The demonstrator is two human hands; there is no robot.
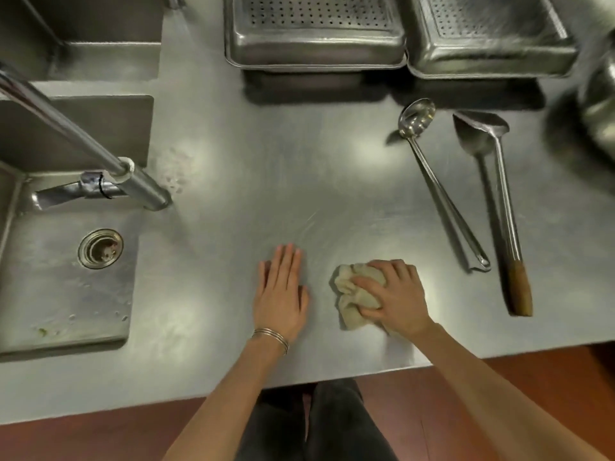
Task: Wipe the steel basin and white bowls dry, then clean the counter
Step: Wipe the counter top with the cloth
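The steel counter (299,181) fills the view. My right hand (396,294) presses a crumpled beige cloth (352,294) onto the counter near its front edge, fingers closed over it. My left hand (281,291) lies flat and empty on the counter just left of the cloth, fingers together and a bracelet on the wrist. At the far right edge a blurred steel basin (599,104) is partly in view. No white bowls are visible.
A sink (66,287) with a drain and a long faucet (100,154) is at the left. Two upturned perforated steel trays (312,31) (489,38) stand at the back. A ladle (439,181) and a wooden-handled spatula (499,201) lie at the right.
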